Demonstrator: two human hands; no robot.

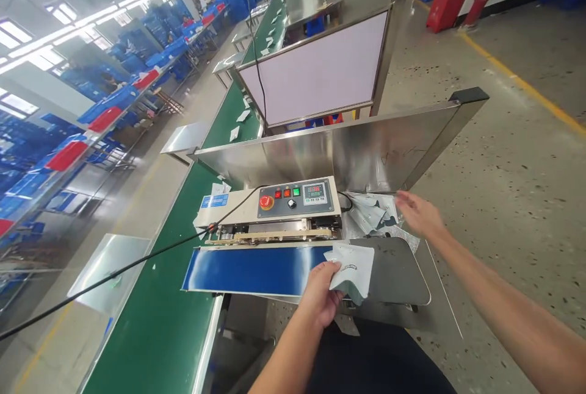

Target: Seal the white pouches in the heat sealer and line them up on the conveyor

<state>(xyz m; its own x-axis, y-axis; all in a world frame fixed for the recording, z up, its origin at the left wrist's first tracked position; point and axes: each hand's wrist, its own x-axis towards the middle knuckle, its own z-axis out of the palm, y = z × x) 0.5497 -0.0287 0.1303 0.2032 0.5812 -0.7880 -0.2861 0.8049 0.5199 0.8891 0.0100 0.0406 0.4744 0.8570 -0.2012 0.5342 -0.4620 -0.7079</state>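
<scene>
My left hand point(321, 296) grips a small white pouch point(358, 263) with dark print by its left edge, thumb on top. The pouch is held over the right end of the blue belt point(256, 269) on a band sealing machine point(238, 202). My right hand point(420, 216) reaches to a loose pile of white and grey pouches point(370, 211) at the machine's right end. Its fingers are stretched out at the pile's edge and slightly blurred, with nothing visible in them. The machine's panel carries a red stop button point(266, 201), a knob and a lit display point(315, 192).
A green conveyor point(160, 315) runs along the left, with several pouches farther up. Behind the machine stands a steel partition point(320, 150). A black cable point(114, 275) crosses in front at left. A grey metal plate point(394, 272) extends right of the belt.
</scene>
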